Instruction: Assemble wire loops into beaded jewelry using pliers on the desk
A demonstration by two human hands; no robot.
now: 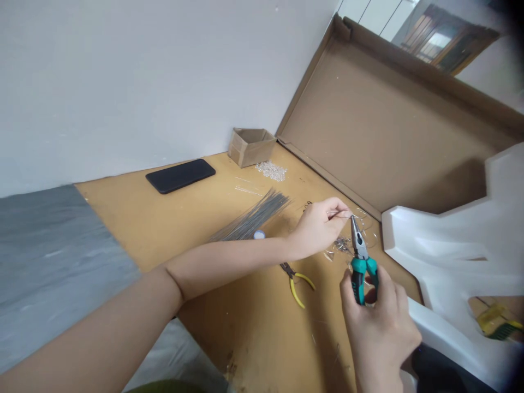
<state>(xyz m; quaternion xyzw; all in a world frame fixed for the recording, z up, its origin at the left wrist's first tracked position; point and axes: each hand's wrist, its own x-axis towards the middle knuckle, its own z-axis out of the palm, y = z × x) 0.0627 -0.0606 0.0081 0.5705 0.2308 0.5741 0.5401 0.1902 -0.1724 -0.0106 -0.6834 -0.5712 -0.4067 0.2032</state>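
Observation:
My left hand (pixel 317 228) reaches across the table and pinches a thin piece of wire (pixel 339 212) between thumb and fingers. My right hand (pixel 379 319) is wrapped round the teal and black handles of long-nose pliers (pixel 360 251), whose jaws point up and away. The tips of the jaws meet the wire just right of my left fingertips; whether they are clamped on it I cannot tell. Below my left wrist lie pliers with yellow handles (pixel 298 284), partly hidden by the arm. A bundle of straight grey wires (pixel 256 217) spreads behind my left forearm.
A small open cardboard box (pixel 251 150) stands by the wall, with a pile of clear beads or small pieces (pixel 272 171) before it. A black phone (pixel 180 176) lies left. A large cardboard panel (pixel 380 120) and white foam (pixel 434 240) border the right side. Wire scraps (pixel 341 244) lie near the hands.

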